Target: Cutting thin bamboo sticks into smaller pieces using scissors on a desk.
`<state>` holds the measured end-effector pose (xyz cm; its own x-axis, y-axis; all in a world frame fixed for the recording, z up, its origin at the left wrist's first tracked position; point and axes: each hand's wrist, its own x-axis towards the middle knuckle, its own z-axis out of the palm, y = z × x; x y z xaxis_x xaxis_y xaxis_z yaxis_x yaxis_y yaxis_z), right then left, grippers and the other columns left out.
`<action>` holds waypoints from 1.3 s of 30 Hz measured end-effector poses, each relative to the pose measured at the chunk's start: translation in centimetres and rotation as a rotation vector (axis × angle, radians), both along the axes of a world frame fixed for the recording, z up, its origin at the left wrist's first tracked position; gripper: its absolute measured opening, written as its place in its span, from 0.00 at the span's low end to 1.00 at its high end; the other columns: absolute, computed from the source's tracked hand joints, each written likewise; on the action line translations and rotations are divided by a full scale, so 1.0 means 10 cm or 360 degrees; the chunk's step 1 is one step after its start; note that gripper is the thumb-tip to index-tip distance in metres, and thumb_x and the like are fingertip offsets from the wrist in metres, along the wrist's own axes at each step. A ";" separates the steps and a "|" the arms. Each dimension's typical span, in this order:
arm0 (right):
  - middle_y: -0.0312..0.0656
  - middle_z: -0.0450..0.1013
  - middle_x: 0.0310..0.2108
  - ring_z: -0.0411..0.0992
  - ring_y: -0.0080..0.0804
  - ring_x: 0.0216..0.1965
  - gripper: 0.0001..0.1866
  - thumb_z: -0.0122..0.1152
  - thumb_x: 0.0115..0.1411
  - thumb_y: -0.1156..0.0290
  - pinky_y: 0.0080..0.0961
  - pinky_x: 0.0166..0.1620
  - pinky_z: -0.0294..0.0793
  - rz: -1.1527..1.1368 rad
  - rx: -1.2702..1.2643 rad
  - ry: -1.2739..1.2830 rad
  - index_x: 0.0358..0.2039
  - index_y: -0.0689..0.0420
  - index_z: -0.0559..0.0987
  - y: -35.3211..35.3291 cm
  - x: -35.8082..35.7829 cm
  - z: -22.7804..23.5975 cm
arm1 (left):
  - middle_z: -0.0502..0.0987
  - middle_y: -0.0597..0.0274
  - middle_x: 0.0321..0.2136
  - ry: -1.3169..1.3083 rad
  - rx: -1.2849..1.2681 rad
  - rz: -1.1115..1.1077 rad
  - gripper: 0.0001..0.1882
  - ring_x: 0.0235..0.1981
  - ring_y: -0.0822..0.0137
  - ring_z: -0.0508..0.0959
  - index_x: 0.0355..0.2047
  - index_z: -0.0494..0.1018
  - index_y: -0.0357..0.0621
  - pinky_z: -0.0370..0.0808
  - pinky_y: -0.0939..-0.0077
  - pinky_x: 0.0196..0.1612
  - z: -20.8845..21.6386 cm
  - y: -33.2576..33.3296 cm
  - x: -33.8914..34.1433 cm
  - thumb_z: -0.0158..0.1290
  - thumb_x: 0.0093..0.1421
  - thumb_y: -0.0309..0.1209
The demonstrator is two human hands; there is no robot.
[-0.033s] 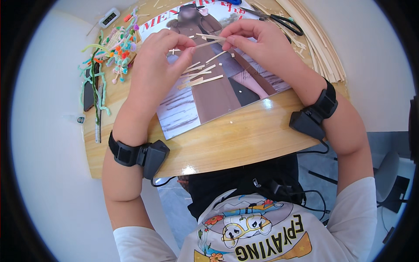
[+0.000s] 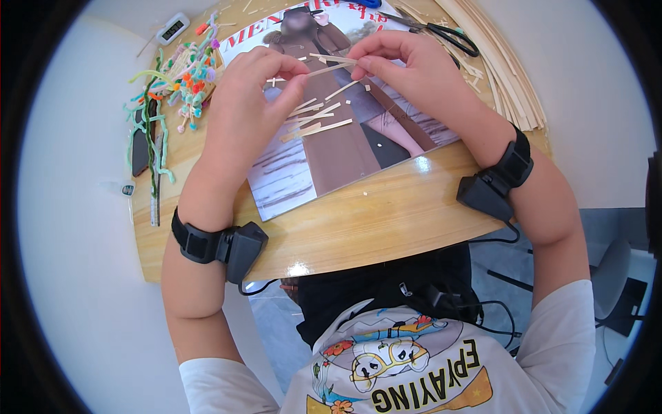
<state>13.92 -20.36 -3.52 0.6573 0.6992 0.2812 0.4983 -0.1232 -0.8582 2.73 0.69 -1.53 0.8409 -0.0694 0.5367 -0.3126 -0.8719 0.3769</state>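
Over the magazine [image 2: 289,196], my left hand [image 2: 254,90] pinches the near end of a thin pale wooden strip [image 2: 331,69] between thumb and forefinger. My right hand [image 2: 408,63] is closed on the strip's other end. A second thin strip [image 2: 327,56] meets it at the right fingertips, so the two form a narrow V; whether they are joined there cannot be made out. Several short cut strips [image 2: 317,116] lie loose on the magazine below my hands. Another short strip [image 2: 342,90] rests just under the held pair, with tiny wood chips around.
Colourful fuzzy pipe-cleaner pieces [image 2: 189,79] lie at the left, beside a dark phone [image 2: 141,148], a ruler [image 2: 156,200] and a small digital timer [image 2: 172,29]. Black-handled scissors [image 2: 452,38] and a bundle of long wooden strips [image 2: 514,90] are at the far right.
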 end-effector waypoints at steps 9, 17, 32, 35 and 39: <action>0.37 0.81 0.30 0.78 0.22 0.34 0.10 0.57 0.61 0.71 0.20 0.40 0.74 -0.0001 0.0058 -0.0055 0.40 0.59 0.81 0.00 0.02 0.02 | 0.76 0.60 0.28 -0.0038 0.0016 0.0004 0.05 0.34 0.59 0.76 0.29 0.77 0.40 0.72 0.68 0.38 0.01 0.01 0.04 0.57 0.52 0.26; 0.32 0.78 0.28 0.75 0.17 0.32 0.08 0.60 0.61 0.70 0.18 0.40 0.72 0.0013 -0.0150 -0.0030 0.38 0.55 0.82 0.00 -0.08 0.09 | 0.74 0.60 0.27 -0.0027 0.0068 -0.0075 0.04 0.35 0.59 0.75 0.28 0.74 0.40 0.72 0.68 0.39 0.02 -0.03 0.01 0.57 0.50 0.24; 0.38 0.76 0.26 0.73 0.34 0.31 0.05 0.63 0.56 0.70 0.28 0.37 0.72 -0.0061 0.0181 -0.0754 0.34 0.54 0.81 0.02 -0.11 0.08 | 0.74 0.71 0.30 0.1073 -0.1428 -0.0186 0.08 0.35 0.80 0.71 0.36 0.73 0.42 0.66 0.84 0.42 0.08 0.00 -0.04 0.52 0.59 0.32; 0.38 0.76 0.27 0.73 0.36 0.33 0.05 0.63 0.56 0.71 0.29 0.38 0.72 -0.0085 0.0225 -0.0904 0.33 0.54 0.81 0.04 -0.10 0.05 | 0.74 0.69 0.30 0.1108 -0.1447 -0.0130 0.08 0.36 0.78 0.71 0.35 0.73 0.42 0.66 0.82 0.44 0.12 -0.03 -0.05 0.52 0.58 0.32; 0.39 0.76 0.29 0.72 0.38 0.35 0.04 0.62 0.55 0.73 0.32 0.39 0.72 -0.0038 0.0216 -0.1053 0.33 0.55 0.80 0.03 -0.12 0.08 | 0.74 0.69 0.30 0.1273 -0.1339 -0.0160 0.07 0.35 0.77 0.71 0.35 0.73 0.42 0.66 0.81 0.44 0.15 0.04 -0.05 0.51 0.58 0.31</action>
<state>12.72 -20.09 -2.72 0.3310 0.6167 0.7142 0.9228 -0.0534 -0.3816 2.28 1.06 -0.02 0.9714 -0.0294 -0.2356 0.2222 -0.2377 0.9456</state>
